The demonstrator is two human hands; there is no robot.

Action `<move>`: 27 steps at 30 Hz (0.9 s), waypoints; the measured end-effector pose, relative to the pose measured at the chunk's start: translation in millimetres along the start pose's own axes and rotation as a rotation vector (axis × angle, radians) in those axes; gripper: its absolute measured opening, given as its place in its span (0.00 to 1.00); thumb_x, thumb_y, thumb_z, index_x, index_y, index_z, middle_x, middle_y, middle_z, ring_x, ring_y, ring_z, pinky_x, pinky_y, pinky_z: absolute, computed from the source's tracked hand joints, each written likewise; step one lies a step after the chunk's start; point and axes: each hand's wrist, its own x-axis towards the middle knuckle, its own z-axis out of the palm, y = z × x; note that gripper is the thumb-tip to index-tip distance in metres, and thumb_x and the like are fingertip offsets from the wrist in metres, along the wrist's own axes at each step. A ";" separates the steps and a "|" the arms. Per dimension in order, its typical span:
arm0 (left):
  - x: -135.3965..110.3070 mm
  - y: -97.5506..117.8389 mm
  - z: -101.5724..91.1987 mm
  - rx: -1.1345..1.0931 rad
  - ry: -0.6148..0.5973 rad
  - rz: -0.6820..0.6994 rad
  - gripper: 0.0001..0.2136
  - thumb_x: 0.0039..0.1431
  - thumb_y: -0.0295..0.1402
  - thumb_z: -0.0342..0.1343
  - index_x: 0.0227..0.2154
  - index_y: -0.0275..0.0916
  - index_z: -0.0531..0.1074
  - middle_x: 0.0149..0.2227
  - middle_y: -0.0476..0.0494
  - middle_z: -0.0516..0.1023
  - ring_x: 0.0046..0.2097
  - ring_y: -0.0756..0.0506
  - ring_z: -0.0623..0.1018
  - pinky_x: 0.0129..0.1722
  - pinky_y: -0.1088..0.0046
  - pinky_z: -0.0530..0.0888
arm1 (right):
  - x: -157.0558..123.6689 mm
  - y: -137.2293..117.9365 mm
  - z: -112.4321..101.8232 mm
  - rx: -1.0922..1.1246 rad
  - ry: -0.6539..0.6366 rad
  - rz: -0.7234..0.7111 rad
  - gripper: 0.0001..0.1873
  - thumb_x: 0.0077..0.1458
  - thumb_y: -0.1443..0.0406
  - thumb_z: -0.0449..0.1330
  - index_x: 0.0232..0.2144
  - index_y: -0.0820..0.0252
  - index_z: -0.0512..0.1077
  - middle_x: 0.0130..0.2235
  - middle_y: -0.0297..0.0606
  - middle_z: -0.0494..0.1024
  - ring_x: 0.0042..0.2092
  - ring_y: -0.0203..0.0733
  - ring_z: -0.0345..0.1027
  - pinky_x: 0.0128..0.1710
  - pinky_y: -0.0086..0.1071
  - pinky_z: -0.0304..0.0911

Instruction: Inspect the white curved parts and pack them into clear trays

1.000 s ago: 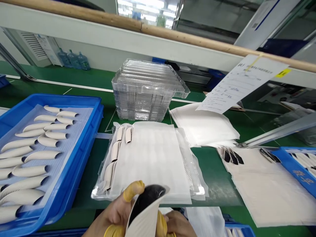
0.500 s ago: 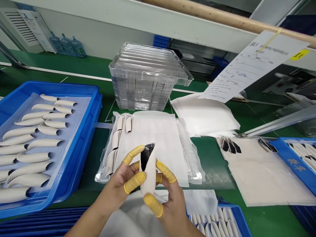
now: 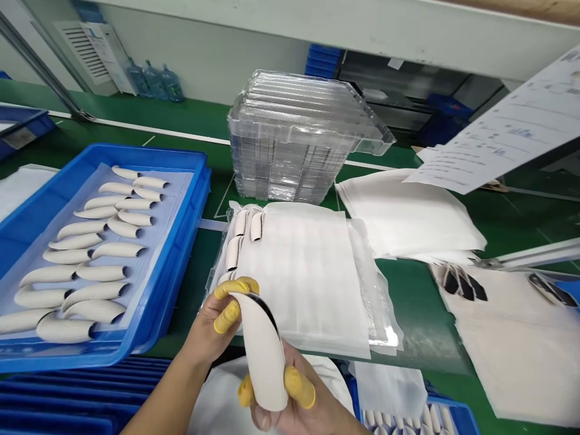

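Note:
A curved cream-coloured shell piece with fine ribs and a black inner side stands on end between my hands. My left hand, with yellow finger cots, pinches its pointed upper end. Lower down, my right hand grips the piece from both sides, also in yellow finger cots. Just beyond them lies a clear plastic tray covered by a white sheet. Several similar pieces rest along that tray's left side, some partly hidden by the sheet and my left hand.
On the left, a blue tray carries rows of similar shells. Clear trays are stacked at the back, beside white sheets. A few pieces lie on paper at the right. Another blue tray sits low at the front.
The shell has been turned so its ribbed outer face shows instead of its black opening. My left hand has shifted to its tip, my right to its lower end. The view has swung slightly left.

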 end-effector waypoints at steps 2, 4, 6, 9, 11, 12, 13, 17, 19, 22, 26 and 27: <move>2.6 -4.2 -1.9 -0.096 0.016 -0.067 0.13 0.46 0.46 0.69 0.28 0.44 0.78 0.30 0.49 0.76 0.28 0.51 0.73 0.28 0.76 0.72 | 7.9 8.7 1.3 0.112 0.001 0.065 0.31 0.39 0.45 0.72 0.39 0.57 0.72 0.30 0.33 0.79 0.25 0.28 0.66 0.27 0.22 0.60; 9.1 -5.8 -4.6 -0.102 0.076 -0.114 0.15 0.46 0.48 0.69 0.29 0.43 0.78 0.29 0.50 0.76 0.25 0.53 0.71 0.24 0.77 0.69 | 17.9 11.8 -1.6 0.113 0.023 0.081 0.28 0.44 0.44 0.69 0.39 0.56 0.73 0.33 0.34 0.79 0.28 0.30 0.68 0.30 0.23 0.63; 24.4 -3.5 -11.6 -0.015 0.199 -0.088 0.18 0.45 0.51 0.68 0.32 0.43 0.78 0.30 0.49 0.76 0.27 0.52 0.71 0.26 0.76 0.70 | 29.7 7.4 -10.6 -0.104 0.096 0.002 0.27 0.55 0.42 0.59 0.45 0.55 0.72 0.38 0.39 0.81 0.34 0.35 0.73 0.36 0.29 0.68; 64.7 5.2 -29.6 0.479 0.294 0.051 0.21 0.51 0.55 0.60 0.35 0.41 0.77 0.33 0.46 0.77 0.33 0.47 0.74 0.35 0.71 0.72 | 48.2 -8.1 -34.0 -0.865 0.295 -0.308 0.26 0.64 0.47 0.51 0.56 0.56 0.68 0.52 0.49 0.76 0.54 0.49 0.70 0.52 0.48 0.68; 96.1 10.2 -40.1 0.881 0.211 0.067 0.19 0.58 0.51 0.53 0.35 0.40 0.76 0.36 0.43 0.78 0.37 0.44 0.76 0.38 0.68 0.73 | 58.1 -17.0 -50.2 -1.424 0.329 -0.475 0.24 0.64 0.53 0.55 0.56 0.59 0.69 0.59 0.55 0.71 0.65 0.58 0.56 0.61 0.60 0.56; 110.7 11.5 -43.0 1.012 0.170 0.057 0.15 0.58 0.47 0.54 0.34 0.39 0.77 0.36 0.41 0.78 0.39 0.42 0.76 0.40 0.67 0.72 | 61.7 -19.5 -56.6 -1.648 0.285 -0.503 0.23 0.63 0.55 0.56 0.55 0.61 0.71 0.60 0.58 0.69 0.68 0.61 0.49 0.63 0.65 0.50; 123.9 11.9 -43.9 1.118 0.130 0.037 0.11 0.57 0.42 0.56 0.31 0.39 0.76 0.36 0.40 0.78 0.41 0.40 0.76 0.42 0.66 0.72 | 64.3 -20.4 -61.4 -1.821 0.209 -0.492 0.23 0.62 0.55 0.58 0.54 0.63 0.72 0.60 0.59 0.69 0.70 0.64 0.44 0.64 0.68 0.45; 158.7 3.4 -30.9 1.485 -0.040 -0.073 0.03 0.48 0.27 0.60 0.23 0.38 0.74 0.33 0.39 0.78 0.44 0.36 0.77 0.46 0.62 0.71 | 65.4 -15.2 -65.6 -2.099 -0.079 -0.272 0.27 0.60 0.50 0.59 0.53 0.64 0.74 0.62 0.57 0.68 0.71 0.63 0.38 0.66 0.68 0.35; 166.8 -4.2 -21.2 1.637 -0.126 -0.128 0.03 0.49 0.24 0.59 0.25 0.37 0.74 0.34 0.40 0.78 0.45 0.38 0.77 0.46 0.62 0.72 | 63.0 -12.4 -63.0 -2.111 -0.137 -0.166 0.29 0.62 0.48 0.55 0.54 0.64 0.73 0.63 0.55 0.66 0.72 0.60 0.34 0.67 0.66 0.30; 170.4 -15.6 -12.0 1.814 -0.219 -0.149 0.03 0.54 0.23 0.58 0.32 0.35 0.75 0.38 0.42 0.79 0.48 0.41 0.76 0.48 0.59 0.73 | 60.1 -11.6 -60.1 -2.090 -0.157 -0.083 0.31 0.64 0.47 0.50 0.57 0.65 0.70 0.65 0.53 0.65 0.72 0.60 0.30 0.67 0.66 0.27; 161.7 -28.8 -12.5 1.958 -0.242 -0.082 0.09 0.58 0.19 0.52 0.35 0.34 0.76 0.40 0.38 0.79 0.53 0.40 0.74 0.49 0.62 0.73 | 59.1 -11.7 -61.1 -2.061 -0.165 -0.078 0.32 0.65 0.48 0.51 0.60 0.65 0.67 0.64 0.53 0.65 0.72 0.60 0.28 0.67 0.65 0.28; 157.8 -32.1 -14.1 1.979 -0.228 -0.056 0.11 0.58 0.18 0.50 0.36 0.34 0.76 0.40 0.36 0.79 0.53 0.40 0.74 0.49 0.63 0.73 | 59.1 -11.2 -62.0 -2.058 -0.168 -0.085 0.32 0.64 0.48 0.51 0.60 0.65 0.67 0.64 0.53 0.65 0.72 0.60 0.28 0.67 0.65 0.29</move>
